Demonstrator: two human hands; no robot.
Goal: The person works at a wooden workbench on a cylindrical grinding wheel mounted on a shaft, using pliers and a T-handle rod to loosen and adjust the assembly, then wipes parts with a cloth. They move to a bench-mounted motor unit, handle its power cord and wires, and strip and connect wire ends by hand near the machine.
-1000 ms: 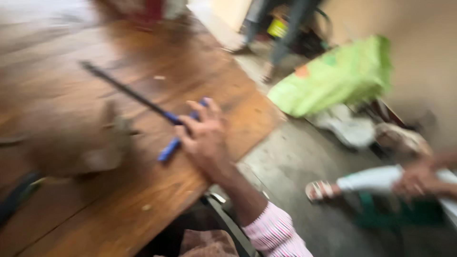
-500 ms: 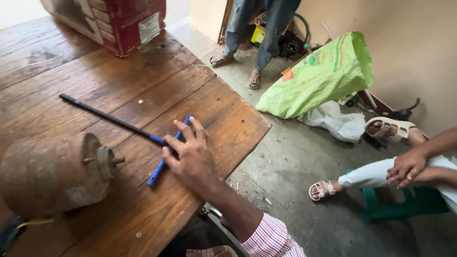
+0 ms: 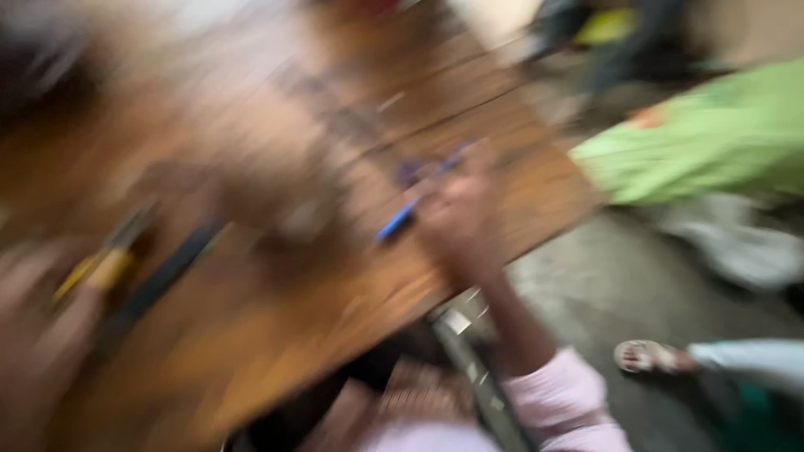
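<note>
Blue-handled long tool (image 3: 400, 219) lies on brown wooden worktop (image 3: 352, 310), touching right hand (image 3: 459, 213), long axis running up-left from it; blur hides finger state.

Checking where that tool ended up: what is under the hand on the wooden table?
The right hand lies over a blue-handled tool on the wooden table. Only blue ends show; the rest is covered and blurred.

Left of the blue-handled tool (image 3: 410, 213) a blurred brownish round bulk (image 3: 276, 180) blocks the brown wooden plank table (image 3: 335, 310). Nearer than the tool, bare planks lie open. Farther off, blur hides everything.
</note>
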